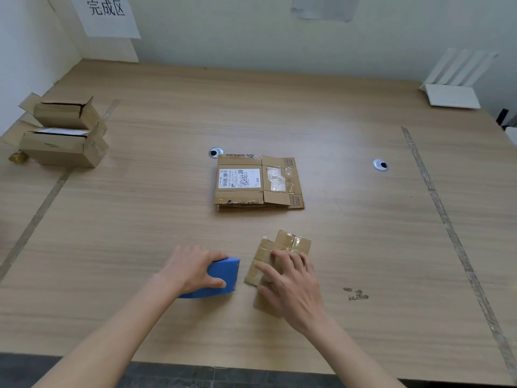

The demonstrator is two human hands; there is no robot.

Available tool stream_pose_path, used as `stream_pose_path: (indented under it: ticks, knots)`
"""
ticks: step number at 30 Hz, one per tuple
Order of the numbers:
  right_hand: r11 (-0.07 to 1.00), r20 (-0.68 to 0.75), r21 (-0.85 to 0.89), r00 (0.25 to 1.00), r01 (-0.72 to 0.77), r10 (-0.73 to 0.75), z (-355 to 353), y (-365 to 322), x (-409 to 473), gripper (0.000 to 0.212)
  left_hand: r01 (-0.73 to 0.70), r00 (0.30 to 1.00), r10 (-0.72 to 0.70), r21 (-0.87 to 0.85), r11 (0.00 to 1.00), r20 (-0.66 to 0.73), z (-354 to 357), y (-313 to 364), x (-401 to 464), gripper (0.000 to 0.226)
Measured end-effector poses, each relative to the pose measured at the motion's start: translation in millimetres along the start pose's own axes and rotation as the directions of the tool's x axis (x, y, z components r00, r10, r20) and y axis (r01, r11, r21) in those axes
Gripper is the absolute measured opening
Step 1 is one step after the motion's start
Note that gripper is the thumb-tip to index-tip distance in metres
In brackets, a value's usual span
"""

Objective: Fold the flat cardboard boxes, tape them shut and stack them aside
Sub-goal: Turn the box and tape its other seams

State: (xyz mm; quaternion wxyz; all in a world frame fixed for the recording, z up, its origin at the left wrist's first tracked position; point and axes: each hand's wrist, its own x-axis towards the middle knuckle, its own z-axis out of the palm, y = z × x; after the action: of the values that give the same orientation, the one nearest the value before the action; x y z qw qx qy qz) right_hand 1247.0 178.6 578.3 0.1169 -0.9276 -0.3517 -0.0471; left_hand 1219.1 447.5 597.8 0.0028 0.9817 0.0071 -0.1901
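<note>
The left hand (193, 268) has its grip curled round the blue tape gun (221, 278), which sits on the bench (363, 233) just left of the small box (279, 264), likely so tape can go straight onto the seam. The right hand (291, 284) lies on that box with fingers spread and fairly straight, pressing rather than clamping, probably to keep its flaps down. Beyond the box lies the flat stack (258, 182) not yet folded, and far to its left stand two done boxes (64, 133), one on the other.
</note>
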Motion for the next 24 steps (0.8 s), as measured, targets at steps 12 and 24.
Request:
stream_pose_path:
  ticks: [12,24]
  knots:
    - [0.974,-0.098,0.072,0.971,-0.213,0.220,17,-27,2,0.011,-0.023,1.000,0.023,0.006,1.000,-0.009,2,-1,1,0.071]
    - [0.898,-0.102,0.089,0.893,-0.430,0.438,32,-47,16,0.035,-0.022,1.000,0.022,0.009,1.000,-0.007,4,-2,4,0.073]
